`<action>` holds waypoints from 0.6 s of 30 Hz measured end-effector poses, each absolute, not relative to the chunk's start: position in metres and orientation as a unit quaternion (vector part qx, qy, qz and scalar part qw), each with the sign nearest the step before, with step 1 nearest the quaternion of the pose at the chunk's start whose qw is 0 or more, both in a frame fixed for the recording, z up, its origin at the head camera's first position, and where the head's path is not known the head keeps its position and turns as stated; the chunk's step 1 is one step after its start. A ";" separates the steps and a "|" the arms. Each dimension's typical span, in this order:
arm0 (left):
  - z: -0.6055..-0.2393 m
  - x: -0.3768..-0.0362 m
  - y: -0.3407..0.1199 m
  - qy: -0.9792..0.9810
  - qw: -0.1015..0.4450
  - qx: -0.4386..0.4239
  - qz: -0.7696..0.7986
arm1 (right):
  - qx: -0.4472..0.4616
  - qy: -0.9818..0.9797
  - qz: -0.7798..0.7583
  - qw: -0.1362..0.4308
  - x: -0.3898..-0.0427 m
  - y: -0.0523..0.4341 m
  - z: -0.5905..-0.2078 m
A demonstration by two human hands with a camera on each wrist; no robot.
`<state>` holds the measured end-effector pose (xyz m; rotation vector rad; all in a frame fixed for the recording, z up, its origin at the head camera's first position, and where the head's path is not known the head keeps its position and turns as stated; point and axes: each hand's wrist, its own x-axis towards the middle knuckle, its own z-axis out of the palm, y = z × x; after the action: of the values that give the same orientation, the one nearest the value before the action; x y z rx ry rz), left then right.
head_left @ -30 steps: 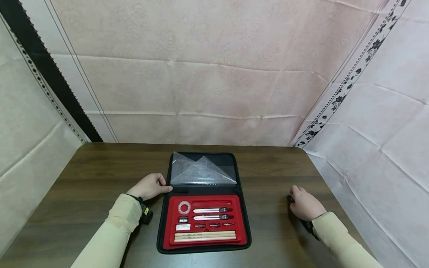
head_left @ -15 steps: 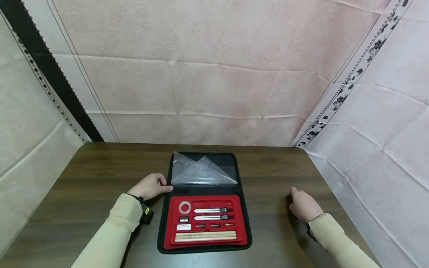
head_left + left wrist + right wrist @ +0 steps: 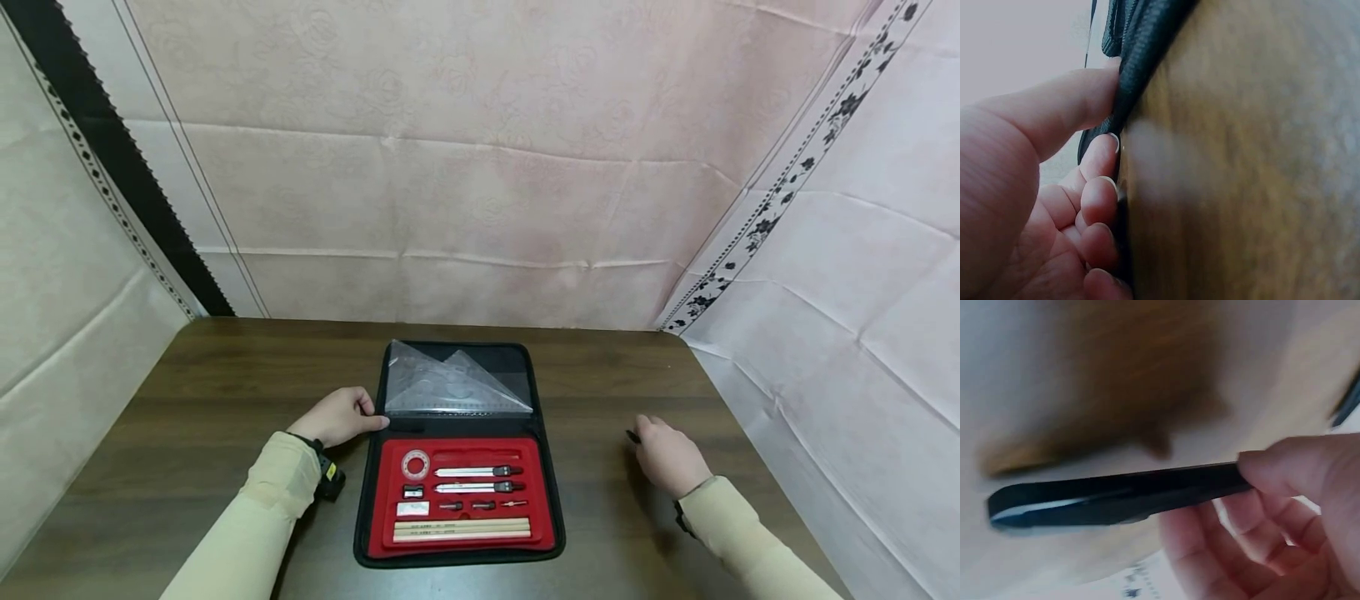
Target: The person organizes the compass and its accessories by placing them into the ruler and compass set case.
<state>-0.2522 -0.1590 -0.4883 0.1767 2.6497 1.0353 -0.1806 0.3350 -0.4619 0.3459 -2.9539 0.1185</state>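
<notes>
A black zip case [image 3: 557, 508] lies unfolded on the wooden table, its red tray [image 3: 472, 447] facing up. My left hand [image 3: 339, 418] pinches the case's left edge near the fold; in the left wrist view the thumb presses on the dark fabric edge [image 3: 1147, 56], with the fingers curled below. Right of the case, my right hand [image 3: 667, 457] is above the table. Between its thumb and fingers it grips a slim black object [image 3: 1104, 497] with a rounded end and a shiny side. That object's kind cannot be told, and the hand covers its near end.
The tray holds two silver-legged compasses [image 3: 468, 487], a white ring [image 3: 415, 465], a sharpener [image 3: 412, 492], an eraser [image 3: 412, 508], small parts and pencils [image 3: 461, 531]. Clear set squares [image 3: 450, 387] sit in the lid. A wooden table [image 3: 247, 392] meets cloth walls [image 3: 480, 192].
My right hand has shifted slightly left towards the case, and the black object's tip now shows pointing left. The left hand keeps its place on the case's edge.
</notes>
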 end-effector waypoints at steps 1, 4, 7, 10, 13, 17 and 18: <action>-0.488 -0.252 -0.159 0.920 0.145 0.062 0.359 | 0.130 -0.986 0.038 0.096 -0.181 0.328 -0.461; -0.489 -0.252 -0.159 0.920 0.144 0.060 0.359 | 0.175 -0.975 0.043 0.129 -0.184 0.303 -0.457; -0.490 -0.252 -0.160 0.920 0.145 0.057 0.359 | 0.208 -0.968 0.057 0.127 -0.185 0.269 -0.453; -0.490 -0.252 -0.160 0.919 0.147 0.054 0.362 | 0.237 -0.963 0.066 0.104 -0.183 0.234 -0.450; -0.490 -0.251 -0.160 0.919 0.147 0.055 0.362 | 0.285 -0.953 0.058 0.089 -0.180 0.199 -0.449; -0.488 -0.251 -0.159 0.920 0.143 0.057 0.362 | 0.348 -0.933 0.012 0.088 -0.179 0.161 -0.450; -0.488 -0.251 -0.159 0.919 0.143 0.057 0.362 | 0.358 -0.930 -0.002 0.087 -0.179 0.154 -0.451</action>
<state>-0.2513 -0.1589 -0.4880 0.1655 2.6521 1.0442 -0.1793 0.1540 -0.4506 1.0659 -2.7691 -0.0045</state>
